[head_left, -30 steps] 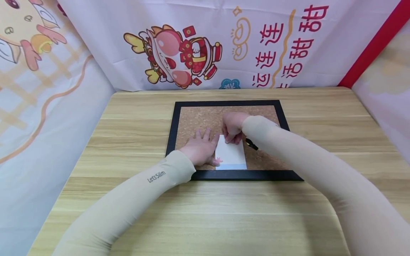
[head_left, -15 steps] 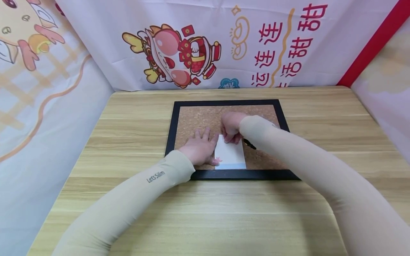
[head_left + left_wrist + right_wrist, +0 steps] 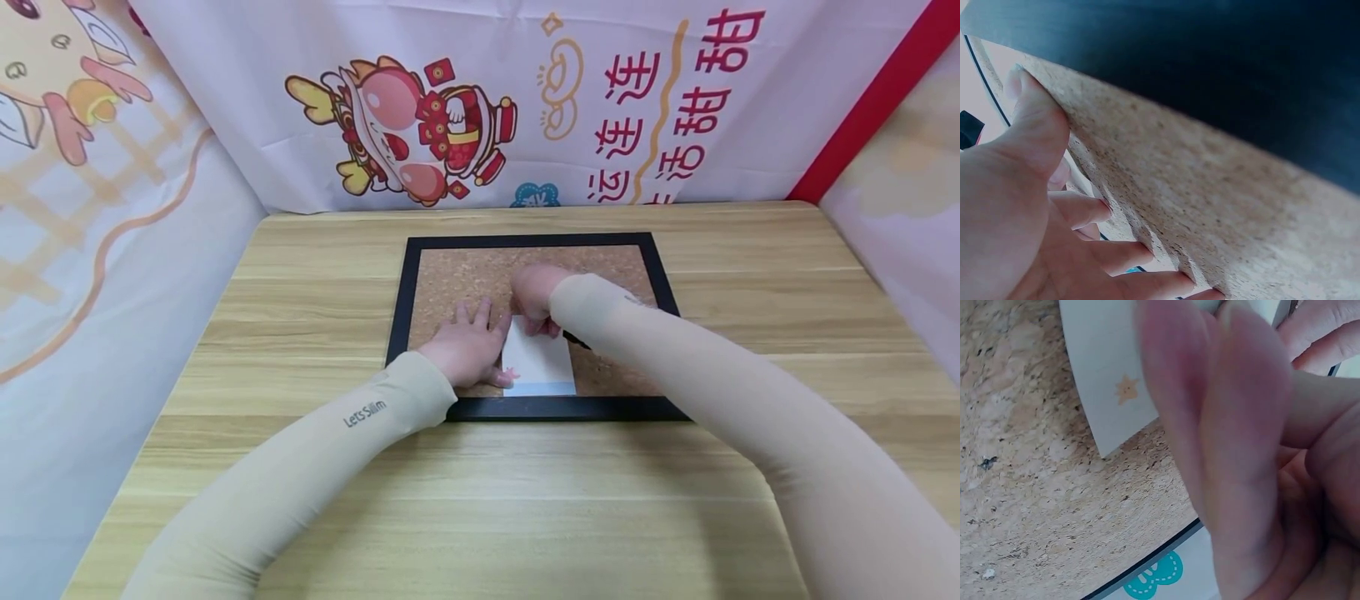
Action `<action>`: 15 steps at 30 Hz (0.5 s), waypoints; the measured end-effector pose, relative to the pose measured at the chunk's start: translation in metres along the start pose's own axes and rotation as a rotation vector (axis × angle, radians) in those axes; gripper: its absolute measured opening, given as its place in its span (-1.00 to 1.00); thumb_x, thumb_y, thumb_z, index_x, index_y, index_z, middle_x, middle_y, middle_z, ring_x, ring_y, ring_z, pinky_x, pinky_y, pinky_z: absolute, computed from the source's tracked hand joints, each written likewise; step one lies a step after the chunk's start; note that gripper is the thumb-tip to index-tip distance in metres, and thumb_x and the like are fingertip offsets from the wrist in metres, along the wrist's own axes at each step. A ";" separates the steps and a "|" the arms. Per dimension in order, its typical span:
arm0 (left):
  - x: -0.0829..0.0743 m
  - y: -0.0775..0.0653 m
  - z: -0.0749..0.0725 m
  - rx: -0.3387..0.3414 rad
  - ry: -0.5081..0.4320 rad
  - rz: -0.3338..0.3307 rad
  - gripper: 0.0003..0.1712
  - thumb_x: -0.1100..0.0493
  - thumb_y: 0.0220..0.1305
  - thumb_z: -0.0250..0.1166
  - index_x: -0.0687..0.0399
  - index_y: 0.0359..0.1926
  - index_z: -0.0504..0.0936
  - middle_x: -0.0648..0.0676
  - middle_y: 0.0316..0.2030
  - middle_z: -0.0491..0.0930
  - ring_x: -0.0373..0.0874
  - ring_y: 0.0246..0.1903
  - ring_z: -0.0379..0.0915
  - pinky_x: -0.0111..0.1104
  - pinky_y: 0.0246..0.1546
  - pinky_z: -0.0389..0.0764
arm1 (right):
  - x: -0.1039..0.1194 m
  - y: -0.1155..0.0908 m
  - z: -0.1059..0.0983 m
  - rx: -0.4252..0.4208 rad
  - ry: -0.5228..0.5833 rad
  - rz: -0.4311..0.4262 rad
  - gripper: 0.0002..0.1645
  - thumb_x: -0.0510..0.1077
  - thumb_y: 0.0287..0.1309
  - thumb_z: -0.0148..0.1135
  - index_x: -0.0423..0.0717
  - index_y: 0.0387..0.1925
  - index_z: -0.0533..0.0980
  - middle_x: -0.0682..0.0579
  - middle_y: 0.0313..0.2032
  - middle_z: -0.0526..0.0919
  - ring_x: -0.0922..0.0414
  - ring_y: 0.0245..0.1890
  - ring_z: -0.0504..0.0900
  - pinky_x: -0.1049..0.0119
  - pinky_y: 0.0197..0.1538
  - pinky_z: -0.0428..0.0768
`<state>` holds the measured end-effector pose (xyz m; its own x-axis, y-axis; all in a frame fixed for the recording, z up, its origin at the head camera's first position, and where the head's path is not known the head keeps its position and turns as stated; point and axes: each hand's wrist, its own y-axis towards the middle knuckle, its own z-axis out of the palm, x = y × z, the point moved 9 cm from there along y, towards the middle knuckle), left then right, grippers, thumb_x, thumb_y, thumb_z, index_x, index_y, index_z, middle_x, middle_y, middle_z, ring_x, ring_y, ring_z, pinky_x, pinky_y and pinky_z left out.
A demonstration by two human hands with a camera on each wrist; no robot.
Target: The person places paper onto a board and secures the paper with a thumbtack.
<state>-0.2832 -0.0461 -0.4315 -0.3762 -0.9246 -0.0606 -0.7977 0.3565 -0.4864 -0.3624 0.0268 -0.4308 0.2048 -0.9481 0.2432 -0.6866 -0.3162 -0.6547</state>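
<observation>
A white paper card with a pale blue band along its near edge and a pink star-like print lies on a cork board. My left hand rests spread on the cork beside the card, its thumb on the card's near left corner. At the card's far edge, my right hand has its fingers curled, thumb and index together in a pinch. Whatever small thing sits between those fingertips is hidden. The right wrist view shows an orange star print near a card corner, beside the pinching fingers.
A black frame surrounds the cork, and the board lies on a wood-grain table. Something black shows under the right wrist. Printed white cloth hangs behind the table and at its sides.
My right hand has turned and shifted slightly left over the card's far edge, its forearm following. My left hand and the card stay in place.
</observation>
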 end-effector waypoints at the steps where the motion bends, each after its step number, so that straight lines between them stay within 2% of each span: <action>1: 0.000 0.000 0.000 0.000 0.002 0.001 0.19 -0.39 0.16 0.24 -0.04 0.59 -0.16 0.30 0.54 -0.32 0.44 0.45 -0.35 0.21 0.32 0.08 | 0.000 0.000 0.000 -0.001 0.002 0.007 -0.58 -0.35 0.17 0.36 -0.08 0.07 0.60 -0.14 -0.33 0.67 0.05 -0.51 0.69 0.29 -0.43 0.65; 8: 0.002 0.000 0.001 0.002 -0.019 0.000 0.18 -0.37 0.17 0.27 -0.04 0.59 -0.13 0.30 0.54 -0.33 0.44 0.45 -0.37 0.21 0.33 0.05 | 0.000 0.004 0.000 -0.003 0.028 0.025 -0.79 -0.32 0.17 0.38 -0.08 -0.15 0.63 -0.14 -0.30 0.67 0.03 -0.47 0.70 0.27 -0.38 0.67; 15: 0.000 -0.001 0.005 0.000 -0.031 0.019 0.17 -0.37 0.18 0.27 -0.02 0.59 -0.12 0.29 0.54 -0.31 0.43 0.45 -0.36 0.20 0.34 0.04 | -0.010 -0.001 -0.001 0.022 0.125 -0.138 -0.92 -0.26 0.17 0.41 -0.15 -0.29 0.64 -0.11 -0.29 0.67 0.05 -0.44 0.70 0.23 -0.31 0.68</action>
